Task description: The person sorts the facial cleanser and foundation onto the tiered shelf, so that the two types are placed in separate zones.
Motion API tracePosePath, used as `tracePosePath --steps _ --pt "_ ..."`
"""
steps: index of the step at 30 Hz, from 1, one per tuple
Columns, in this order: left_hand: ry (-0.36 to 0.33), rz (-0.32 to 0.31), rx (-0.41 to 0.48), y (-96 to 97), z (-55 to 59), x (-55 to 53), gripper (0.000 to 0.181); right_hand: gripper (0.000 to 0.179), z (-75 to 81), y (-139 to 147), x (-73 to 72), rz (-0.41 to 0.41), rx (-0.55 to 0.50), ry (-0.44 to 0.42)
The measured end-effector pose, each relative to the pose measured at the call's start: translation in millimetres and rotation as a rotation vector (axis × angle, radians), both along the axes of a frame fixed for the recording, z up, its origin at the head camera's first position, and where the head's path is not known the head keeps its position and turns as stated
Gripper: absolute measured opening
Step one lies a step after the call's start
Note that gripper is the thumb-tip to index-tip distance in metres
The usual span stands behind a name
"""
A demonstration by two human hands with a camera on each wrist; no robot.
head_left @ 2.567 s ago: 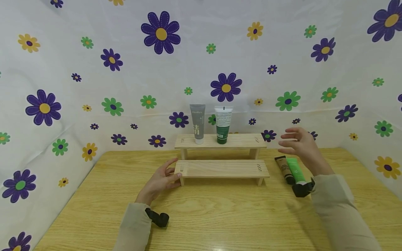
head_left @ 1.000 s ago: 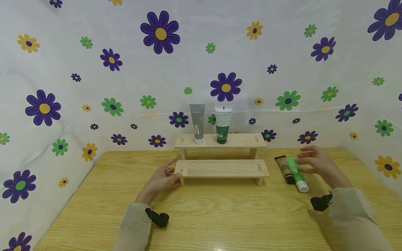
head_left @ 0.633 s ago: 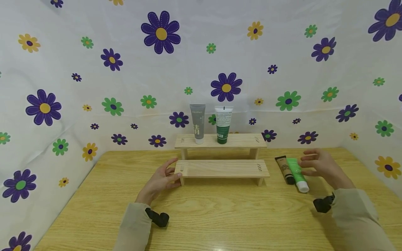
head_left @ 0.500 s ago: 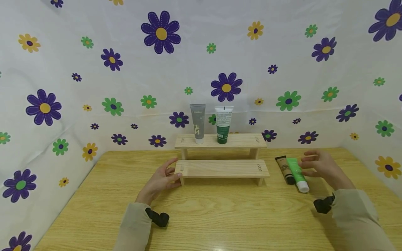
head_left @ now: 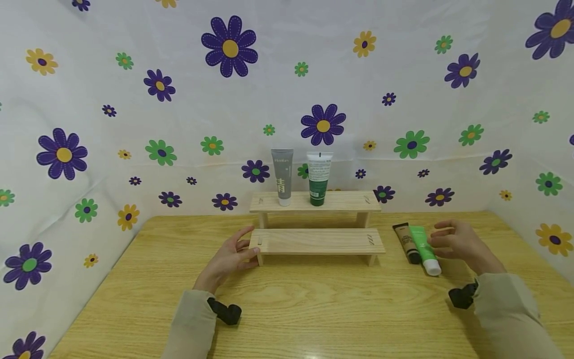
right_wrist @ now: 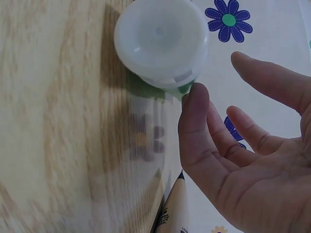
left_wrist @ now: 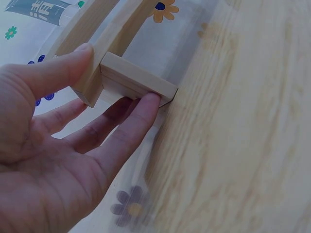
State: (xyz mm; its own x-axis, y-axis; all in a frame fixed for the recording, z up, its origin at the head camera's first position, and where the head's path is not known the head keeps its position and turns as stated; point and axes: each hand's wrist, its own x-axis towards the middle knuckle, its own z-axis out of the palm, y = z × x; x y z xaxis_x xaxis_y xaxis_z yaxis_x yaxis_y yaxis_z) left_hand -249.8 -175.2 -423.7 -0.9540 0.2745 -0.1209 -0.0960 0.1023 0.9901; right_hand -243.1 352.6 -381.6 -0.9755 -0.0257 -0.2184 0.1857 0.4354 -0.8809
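A two-tier wooden display stand [head_left: 314, 241] sits mid-table. My left hand [head_left: 227, 260] holds the left end of its lower shelf, thumb on the board's edge and fingers against the leg [left_wrist: 138, 80]. On the upper shelf a grey squeeze tube [head_left: 282, 174] and a white-and-green squeeze tube [head_left: 318, 177] stand on their caps. Right of the stand, a tan squeeze tube [head_left: 405, 242] and a light green squeeze tube [head_left: 421, 244] with a white cap [right_wrist: 160, 41] lie side by side. Loosely bent, my right hand [head_left: 462, 247] hovers at the green tube's right side, a fingertip right by its body.
The wood-grain table [head_left: 314, 309] reaches back to a white cloth [head_left: 278, 99] printed with flowers, which also hangs along both sides. A small black camera [head_left: 226, 313] is strapped at each wrist.
My right hand has come down from above the two lying tubes and shifted right, to the green tube's outer side. The left hand, the stand and all the tubes have stayed put.
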Motion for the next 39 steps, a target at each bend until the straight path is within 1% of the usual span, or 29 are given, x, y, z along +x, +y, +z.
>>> tracePosePath --steps 9,12,20,26,29,33,39 --pt "-0.001 0.005 0.000 -0.2 -0.6 0.2 0.069 0.064 -2.4 1.4 -1.0 0.045 0.068 -0.027" --pt "-0.001 0.005 0.002 -0.2 -0.9 0.1 0.069 0.066 -3.9 1.2 -1.2 0.045 0.083 -0.046" --pt "0.002 0.011 -0.004 -0.2 -0.4 -0.2 0.069 0.070 -5.8 -0.5 -2.1 0.058 0.110 -0.085" --pt "-0.004 0.014 -0.007 -1.2 0.1 -0.3 0.069 0.068 -4.1 -7.6 -3.9 0.105 0.118 -0.116" --pt "-0.004 0.018 -0.009 -2.0 0.1 0.1 0.069 0.069 -3.4 -11.0 -5.3 0.115 0.121 -0.126" --pt "-0.001 0.020 -0.011 -2.7 -0.4 0.4 0.069 0.070 -3.3 -12.4 -6.3 0.117 0.111 -0.130" --pt "0.006 -0.001 -0.001 -2.0 -0.8 -0.6 0.069 0.070 -5.6 -6.5 -4.9 0.107 0.098 -0.100"
